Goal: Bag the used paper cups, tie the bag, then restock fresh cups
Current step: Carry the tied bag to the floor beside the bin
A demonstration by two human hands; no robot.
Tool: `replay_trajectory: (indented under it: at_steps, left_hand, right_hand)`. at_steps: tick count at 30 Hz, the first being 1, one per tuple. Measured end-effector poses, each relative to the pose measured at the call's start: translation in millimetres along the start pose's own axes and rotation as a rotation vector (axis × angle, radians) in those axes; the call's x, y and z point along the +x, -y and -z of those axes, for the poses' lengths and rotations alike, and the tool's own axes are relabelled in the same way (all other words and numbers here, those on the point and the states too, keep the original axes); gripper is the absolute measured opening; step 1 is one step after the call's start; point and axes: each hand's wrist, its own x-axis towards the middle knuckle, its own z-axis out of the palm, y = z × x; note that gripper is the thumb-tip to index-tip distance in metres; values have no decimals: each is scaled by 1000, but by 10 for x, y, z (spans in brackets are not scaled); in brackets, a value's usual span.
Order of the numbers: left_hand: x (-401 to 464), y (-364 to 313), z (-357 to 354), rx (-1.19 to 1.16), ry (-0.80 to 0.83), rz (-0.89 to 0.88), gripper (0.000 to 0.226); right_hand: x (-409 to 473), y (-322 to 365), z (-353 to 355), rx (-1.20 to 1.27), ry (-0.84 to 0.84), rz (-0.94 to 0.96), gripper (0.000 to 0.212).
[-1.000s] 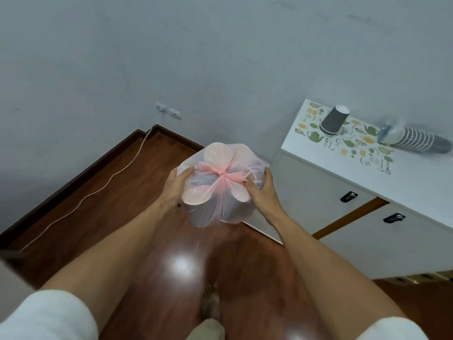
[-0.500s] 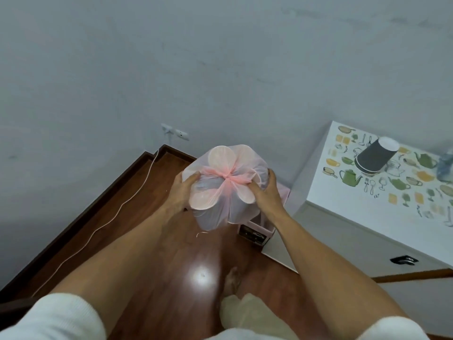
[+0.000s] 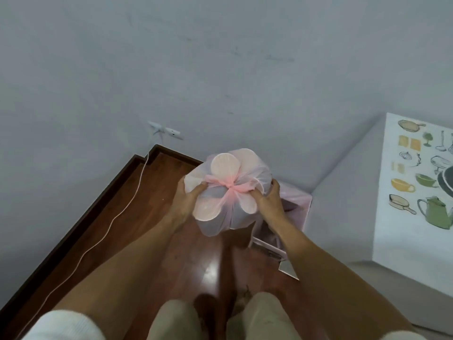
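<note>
A thin pink plastic bag full of paper cups is held up in front of me, its top knotted at the centre. Round cup bottoms press against the film. My left hand grips the bag's left side and my right hand grips its right side. A dark grey paper cup stands on the white cabinet at the right edge, mostly cut off.
A pink-lined bin sits on the floor behind the bag, against the white cabinet with a kitchenware-print top. The wooden floor carries a thin white cord running to a wall socket. My legs show at the bottom.
The view has swung left and down: the cabinet slid to the right edge and the sleeve of fresh cups left the frame. The pink bin came into view behind the bag. Both hands keep their grip.
</note>
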Motion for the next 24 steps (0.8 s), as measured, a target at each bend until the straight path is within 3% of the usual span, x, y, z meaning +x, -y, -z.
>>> replay_trajectory:
  at_steps: [5,10,15,20,24]
  left_hand:
    - [705,666,-109,29,-9,-32,59]
    - [1741,1944,-388,24,-2,-48,65]
    - [2424,3018,-652,51,-44,-11,72]
    - [2928,3816,-904,34,-99,-1,60]
    - [3346,4330,-1046,39,-68,62,74]
  right_hand:
    - [622,-441,-381,76,-35,-19,93]
    - [1649,-1466,-1070,144,-135,-71,79]
    - [2333,-2340,-1549,183,-236,-160,74]
    - [2850,-3068,-1818,149,-289,-224,72]
    - [3151,-3492,-1925,162,-304,-274,71]
